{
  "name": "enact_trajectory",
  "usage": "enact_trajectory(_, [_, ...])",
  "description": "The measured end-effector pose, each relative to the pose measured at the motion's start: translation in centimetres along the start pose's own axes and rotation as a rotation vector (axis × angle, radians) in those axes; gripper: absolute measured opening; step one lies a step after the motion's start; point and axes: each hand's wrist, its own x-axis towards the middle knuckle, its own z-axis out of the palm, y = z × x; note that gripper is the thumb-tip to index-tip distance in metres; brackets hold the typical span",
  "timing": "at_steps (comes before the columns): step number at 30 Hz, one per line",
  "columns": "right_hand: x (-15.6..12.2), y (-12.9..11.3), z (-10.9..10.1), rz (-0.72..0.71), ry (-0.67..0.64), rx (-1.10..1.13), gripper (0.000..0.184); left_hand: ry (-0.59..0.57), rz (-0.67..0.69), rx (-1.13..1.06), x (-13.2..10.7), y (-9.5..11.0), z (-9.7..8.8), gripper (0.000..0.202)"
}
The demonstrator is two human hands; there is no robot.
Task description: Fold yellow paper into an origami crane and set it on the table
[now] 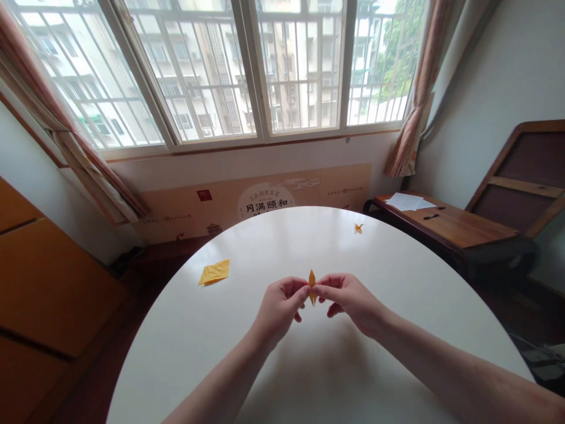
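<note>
Your left hand (282, 303) and your right hand (354, 298) are bare, with slender fingers (332, 279) and slightly rounded backs. Your left forearm (225, 377) and your right forearm (441, 359) are bare too, all the way to where the view cuts them; each has a smooth, slim outline which is narrow at the wrist and becomes gradually wider toward the elbow side. The details of your fingernails are too small to be told clearly.

Barred window (255, 76) ahead, pale buildings (291, 70) and green tree (397, 53) outside. Curtains (86, 156) gathered either side. Printed board (220, 199) beneath. To right, low wooden table (479, 227), white papers (404, 202) on top, wood-framed panel (521, 162) nearby. Orange-brown cabinet (55, 280) at left.
</note>
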Motion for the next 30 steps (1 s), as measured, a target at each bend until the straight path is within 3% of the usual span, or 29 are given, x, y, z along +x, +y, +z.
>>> enact_trajectory(4, [0.13, 0.31, -0.27, -0.044, 0.000, -0.033, 0.027, -0.007, 0.028, 0.022, 0.11, -0.11, -0.20, 0.028])
enact_trajectory(11, [0.25, 0.52, -0.20, -0.274, 0.013, -0.115, 0.028, 0.072, 0.184, 0.135, -0.02, -0.12, -0.37, 0.018])
enact_trajectory(16, [0.28, 0.77, -0.15, -0.320, 0.019, -0.099, 0.022, 0.100, 0.248, 0.161, -0.22, -0.49, -0.34, 0.015])
enact_trajectory(30, [0.05, 0.72, -0.44, -0.511, 0.073, -0.314, 0.019, 0.094, 0.245, 0.111, 0.15, 0.08, -0.69, 0.020])
